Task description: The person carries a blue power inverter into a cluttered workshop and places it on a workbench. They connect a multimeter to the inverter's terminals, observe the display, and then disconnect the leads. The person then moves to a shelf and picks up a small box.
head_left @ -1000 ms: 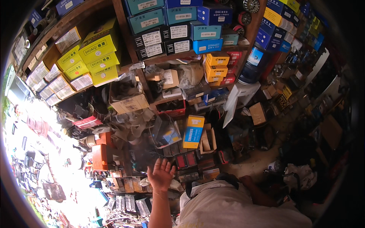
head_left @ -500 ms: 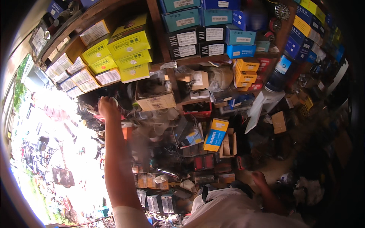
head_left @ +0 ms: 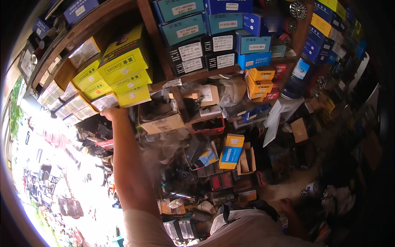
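Observation:
My left arm stretches up and forward, and my left hand [head_left: 115, 113] is just below the shelf edge. It is nearest to the lowest white-labelled box [head_left: 105, 101] and the yellow-green boxes [head_left: 133, 96] stacked there. Its fingers point away from me and are mostly hidden, so whether they hold anything does not show. To the right of the hand is an open cardboard box [head_left: 164, 124] with dark contents. My right hand [head_left: 286, 204] hangs low at my right side in shadow. Its fingers are too dim to make out, and nothing can be seen in it.
Teal boxes [head_left: 183, 31] and black boxes [head_left: 191, 59] fill the upper shelf. Orange boxes [head_left: 260, 84] stand to the right. Lower down, a yellow and blue box [head_left: 231, 152] leans beside an open carton [head_left: 246, 161]. A wooden post [head_left: 154, 37] divides the shelves. Bright outdoor ground lies left.
My left hand has come up closer to the underside of the labelled boxes. The shelves have shifted left and slightly down in view. My right hand has dropped a little lower.

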Tool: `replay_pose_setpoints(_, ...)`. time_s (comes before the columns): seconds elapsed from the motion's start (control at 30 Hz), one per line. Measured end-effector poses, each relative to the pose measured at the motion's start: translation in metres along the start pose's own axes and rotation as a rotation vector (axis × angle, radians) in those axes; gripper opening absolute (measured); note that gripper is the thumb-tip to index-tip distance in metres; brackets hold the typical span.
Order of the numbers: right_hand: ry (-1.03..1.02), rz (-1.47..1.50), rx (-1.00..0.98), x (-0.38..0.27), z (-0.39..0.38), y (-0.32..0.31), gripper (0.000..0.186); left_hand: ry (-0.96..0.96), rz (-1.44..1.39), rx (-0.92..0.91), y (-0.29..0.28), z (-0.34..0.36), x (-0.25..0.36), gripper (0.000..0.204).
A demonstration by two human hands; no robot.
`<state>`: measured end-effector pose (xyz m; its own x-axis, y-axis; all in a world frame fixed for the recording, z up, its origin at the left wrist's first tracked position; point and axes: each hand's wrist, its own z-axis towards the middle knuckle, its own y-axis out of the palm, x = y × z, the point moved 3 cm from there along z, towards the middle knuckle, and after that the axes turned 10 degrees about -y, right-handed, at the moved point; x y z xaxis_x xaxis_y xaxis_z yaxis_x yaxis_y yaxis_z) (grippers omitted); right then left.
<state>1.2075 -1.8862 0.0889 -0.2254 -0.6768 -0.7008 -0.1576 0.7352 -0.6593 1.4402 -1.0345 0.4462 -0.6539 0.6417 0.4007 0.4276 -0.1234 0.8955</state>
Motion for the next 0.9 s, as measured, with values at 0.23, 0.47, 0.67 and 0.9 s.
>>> replay_pose_setpoints(0.23, 0.131, 0.006, -0.096, 0.056, -0.01, 0.014, 0.031, -0.055, 0.115, -0.1, 0.006, -0.082, -0.063, 0.073)
replay_pose_setpoints(0.47, 0.039, 0.109, -0.12, 0.038, 0.001, 0.0, 0.031, 0.397, 1.313, -0.313, -0.012, -0.075, -0.062, 0.031)
replay_pose_setpoints(0.67, 0.239, 0.06, -0.2, 0.023, -0.005, -0.005, 0.029, -0.252, 0.213, -0.128, 0.007, -0.067, -0.073, 0.031)
replay_pose_setpoints(0.9, 0.037, -0.071, -0.118, 0.056, -0.003, 0.004, 0.032, -0.328, 0.06, -0.133, 0.011, -0.063, -0.068, 0.035)
